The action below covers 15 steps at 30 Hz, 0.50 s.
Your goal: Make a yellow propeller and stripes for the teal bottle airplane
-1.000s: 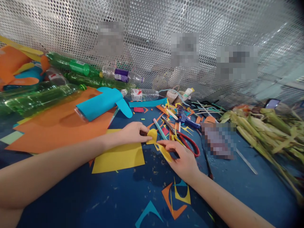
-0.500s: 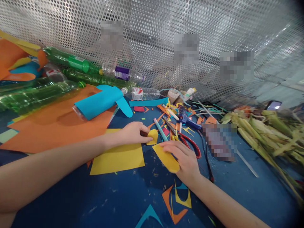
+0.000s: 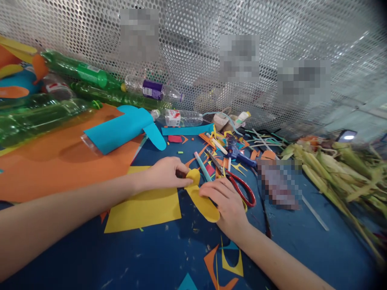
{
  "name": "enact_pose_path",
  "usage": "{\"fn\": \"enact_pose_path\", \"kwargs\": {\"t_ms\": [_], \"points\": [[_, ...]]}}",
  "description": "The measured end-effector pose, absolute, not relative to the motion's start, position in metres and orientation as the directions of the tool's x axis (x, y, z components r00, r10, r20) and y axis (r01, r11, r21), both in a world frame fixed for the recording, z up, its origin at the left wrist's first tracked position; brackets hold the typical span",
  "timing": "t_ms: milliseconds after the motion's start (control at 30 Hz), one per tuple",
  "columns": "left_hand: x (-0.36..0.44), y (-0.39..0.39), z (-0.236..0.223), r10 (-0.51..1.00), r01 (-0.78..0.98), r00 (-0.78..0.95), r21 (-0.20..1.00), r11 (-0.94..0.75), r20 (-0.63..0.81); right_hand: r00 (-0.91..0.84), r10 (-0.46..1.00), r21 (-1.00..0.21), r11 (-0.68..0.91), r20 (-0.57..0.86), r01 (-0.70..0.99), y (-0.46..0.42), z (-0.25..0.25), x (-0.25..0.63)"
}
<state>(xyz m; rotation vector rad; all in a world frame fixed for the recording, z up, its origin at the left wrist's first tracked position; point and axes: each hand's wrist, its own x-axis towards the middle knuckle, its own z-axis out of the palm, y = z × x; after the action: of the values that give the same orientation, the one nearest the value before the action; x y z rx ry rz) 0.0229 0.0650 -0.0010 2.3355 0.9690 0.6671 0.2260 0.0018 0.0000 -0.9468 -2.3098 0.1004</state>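
My left hand (image 3: 165, 174) pinches the upper, curled end of a small yellow paper cutout (image 3: 201, 199) above the blue table (image 3: 151, 257). The cutout's lower rounded end lies under the fingers of my right hand (image 3: 225, 201), which press it down. Both hands meet near the middle of the view. A yellow paper sheet (image 3: 145, 207) lies flat under my left wrist. Red-handled scissors (image 3: 238, 187) rest just right of my right hand.
A large orange sheet (image 3: 51, 161), a bottle wrapped in cyan paper (image 3: 121, 129) and green plastic bottles (image 3: 42, 121) lie at the left. Green leaf strips (image 3: 335, 169) pile up at the right. Paper scraps (image 3: 223, 262) litter the table. A perforated metal screen (image 3: 196, 52) closes the back.
My right hand flattened onto the yellow cutout and shifted slightly toward my left hand. The cutout's top now curls up between my left fingers. The view drifted a little right.
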Motion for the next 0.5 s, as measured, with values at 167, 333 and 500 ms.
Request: {"fn": "enact_pose_path", "kwargs": {"t_ms": [167, 333, 500], "points": [[0.0229, 0.0654, -0.0034, 0.741, 0.491, 0.624, 0.612, -0.62, 0.25, -0.555, 0.645, -0.237, 0.737, 0.525, 0.633, 0.001, -0.0014, 0.2273], [0.0231, 0.0664, -0.005, 0.723, 0.479, 0.637, 0.597, -0.643, 0.267, -0.565, 0.638, -0.206, 0.738, 0.524, 0.643, 0.0005, -0.0015, 0.2277], [0.023, 0.0675, -0.0055, 0.723, 0.466, 0.637, 0.612, -0.639, 0.27, -0.55, 0.65, -0.21, 0.725, 0.524, 0.657, 0.001, -0.0005, 0.2268]]}}
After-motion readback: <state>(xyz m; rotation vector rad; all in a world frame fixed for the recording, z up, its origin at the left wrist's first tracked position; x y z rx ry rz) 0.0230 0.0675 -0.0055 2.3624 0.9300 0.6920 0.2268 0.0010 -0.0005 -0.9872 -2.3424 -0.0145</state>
